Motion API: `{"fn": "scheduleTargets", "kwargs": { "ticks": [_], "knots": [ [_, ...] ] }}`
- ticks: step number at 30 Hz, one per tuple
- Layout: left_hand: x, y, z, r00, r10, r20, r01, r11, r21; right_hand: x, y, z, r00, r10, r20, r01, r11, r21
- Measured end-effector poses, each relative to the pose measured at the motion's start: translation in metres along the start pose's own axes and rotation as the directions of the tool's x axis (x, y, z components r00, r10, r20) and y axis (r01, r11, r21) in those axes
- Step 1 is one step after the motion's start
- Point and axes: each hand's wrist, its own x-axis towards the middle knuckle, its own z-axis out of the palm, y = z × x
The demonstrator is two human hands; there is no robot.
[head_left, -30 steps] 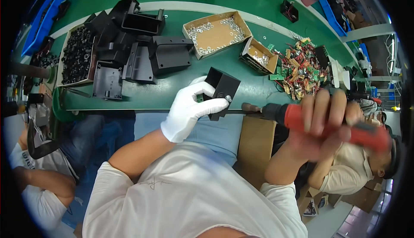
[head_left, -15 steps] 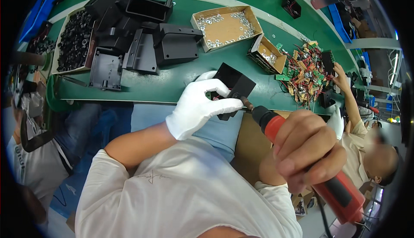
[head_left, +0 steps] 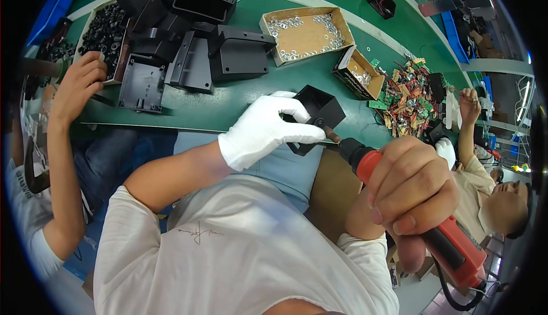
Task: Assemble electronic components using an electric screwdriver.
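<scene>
My left hand (head_left: 268, 129), in a white glove, is closed on a black plastic box (head_left: 322, 108) at the front edge of the green table. The box's open hollow faces up and away from me. Bare, my right hand (head_left: 411, 189) wraps round a red and black electric screwdriver (head_left: 456, 252). The tool's bit (head_left: 331, 135) meets the near side of the box beside my left fingertips. A dark round part (head_left: 319, 123) sits there at the tip; its exact kind is hard to make out.
Black plastic housings (head_left: 240, 58) are piled at back left, beside a box of small black parts (head_left: 103, 32) that a co-worker's hand (head_left: 80, 83) reaches. Cardboard trays (head_left: 305, 29) hold metal washers. Wired circuit boards (head_left: 405, 98) lie heaped at right, near another co-worker's hand (head_left: 470, 106).
A co-worker's arm has come in at the left to the small black parts. The right-hand co-worker's bare hand has left the board heap. My hands keep their grips, with the box tilted slightly.
</scene>
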Motion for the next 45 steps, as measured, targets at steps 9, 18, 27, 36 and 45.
{"fn": "scheduleTargets", "kwargs": {
  "ticks": [9,18,27,36,45],
  "knots": [
    [-0.005,0.002,0.011,1.0,0.014,-0.003,-0.014,0.992,0.126,0.016,-0.008,0.004,1.0,-0.015,0.027,0.017,0.997,-0.072],
    [-0.019,0.041,0.041,0.661,0.749,0.05,-0.517,0.406,0.754,-0.049,-0.042,-0.029,0.669,0.025,-0.743,-0.041,0.999,-0.003],
    [-0.007,0.077,0.039,0.611,0.748,0.257,-0.464,0.076,0.883,-0.11,0.047,-0.02,0.256,0.044,-0.966,-0.477,0.875,-0.087],
    [0.078,0.15,0.014,0.876,0.394,0.279,-0.217,-0.195,0.957,-0.146,0.103,-0.013,0.126,-0.086,-0.988,-0.528,0.837,-0.14],
    [0.266,0.151,-0.123,0.879,0.461,-0.119,0.167,-0.065,0.984,-0.143,0.105,-0.027,0.108,-0.068,-0.992,-0.63,0.767,-0.122]
  ]
}}
